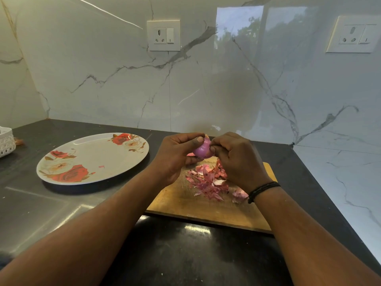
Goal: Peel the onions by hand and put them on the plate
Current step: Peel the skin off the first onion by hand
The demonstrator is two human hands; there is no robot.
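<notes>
Nearest the camera, two bare forearms reach forward over the dark worktop [61, 203], the right one wearing a black braided wristband [262, 189]. Beneath and just ahead of them a wooden cutting board [185, 205] lies near the worktop's right edge, its near edge roughly parallel to the front. A loose heap of pink onion skins [208, 182] is scattered over the board's far half, partly hidden under the right wrist.

Above the board's far end, both hands meet around a small red onion [201, 150], held in the air clear of the board. The left hand [175, 155] grips it from the left, fingers curled beneath and the thumb pressed on its top. The right hand [235, 159] closes in from the right, its fingertips pinching at the onion's upper right side, where a bit of skin seems to stick up. The onion's visible face is smooth and purple-pink.

Left of the hands and well apart from the board, a round floral plate [97, 155] with red and white roses sits on the worktop; one tiny pink scrap lies on it. At the far left edge stands a white lattice basket [6, 141], only partly in view. Behind everything rises a marble-pattern backsplash [103, 79] carrying two white wall sockets [164, 35], one above the plate's right side and the other toward the upper right.
</notes>
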